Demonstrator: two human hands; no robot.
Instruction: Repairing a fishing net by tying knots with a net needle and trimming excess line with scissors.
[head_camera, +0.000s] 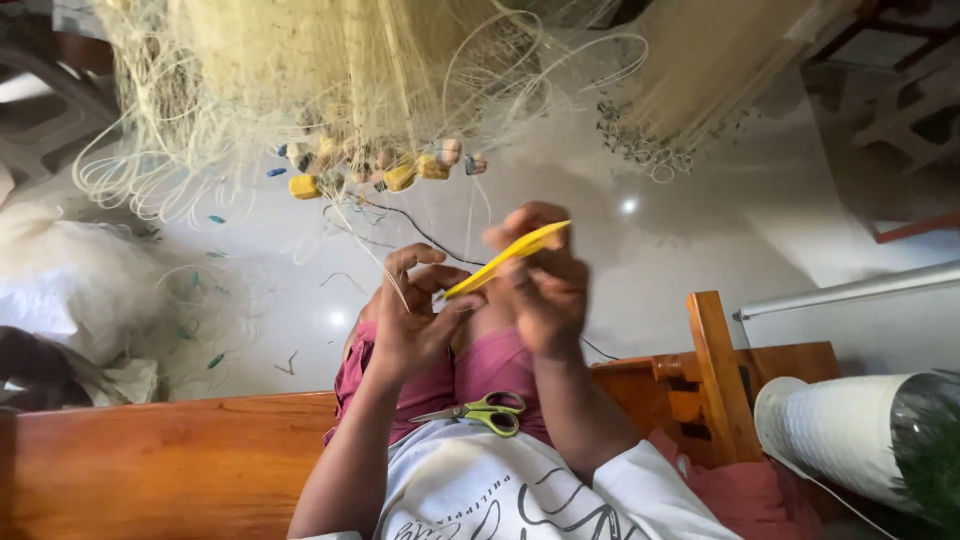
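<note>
Pale glossy floor (700, 230) lies beneath my raised hands. My right hand (545, 285) keeps a closed grip on the yellow netting needle (505, 258); my left hand (415, 315) pinches, I think, a thin line at its tip. Green-handled scissors (485, 410) rest on my lap, heaped fishing net (330, 80) beyond.

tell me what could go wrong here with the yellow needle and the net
The line running from the needle between both hands could snag in the loose net loops hanging above. The scissors lie loose on the lap and might slide off. The needle's tip points at the left hand, so a slip could prick it.
</note>
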